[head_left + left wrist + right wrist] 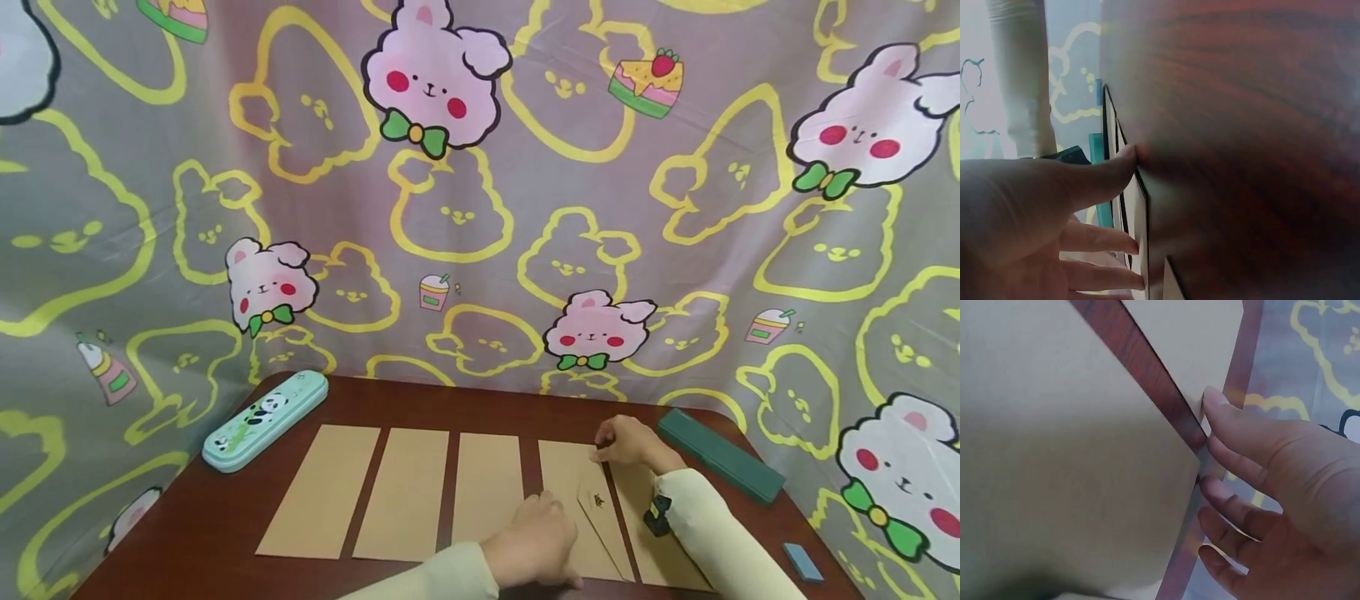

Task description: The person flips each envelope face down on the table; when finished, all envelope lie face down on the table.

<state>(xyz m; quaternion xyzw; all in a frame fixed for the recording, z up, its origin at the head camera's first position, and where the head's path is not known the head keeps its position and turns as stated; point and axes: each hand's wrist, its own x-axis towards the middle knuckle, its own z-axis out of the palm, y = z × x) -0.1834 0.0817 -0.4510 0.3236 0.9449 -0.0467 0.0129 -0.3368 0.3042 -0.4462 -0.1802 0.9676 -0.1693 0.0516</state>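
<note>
Several flat kraft-paper envelopes lie side by side in a row on the table. On the second from the right, a flapped envelope (596, 508), a pointed flap with a small dark print faces up. Over its near edge is my left hand (532, 542); its fingers (1100, 237) lie fairly straight on the paper and its thumb touches the near edge. At the same envelope's far right corner, my right hand (630, 443) pinches the paper between thumb and forefinger, the other fingers loosely bent. The rightmost envelope (648, 517) is partly hidden under my right forearm.
A pale green panda-print pencil case (266, 421) sits at the back left. A dark green case (720, 454) lies at the right, with a small blue block (802, 562) nearer. Behind the brown table (450, 400) hangs a patterned curtain (465, 333).
</note>
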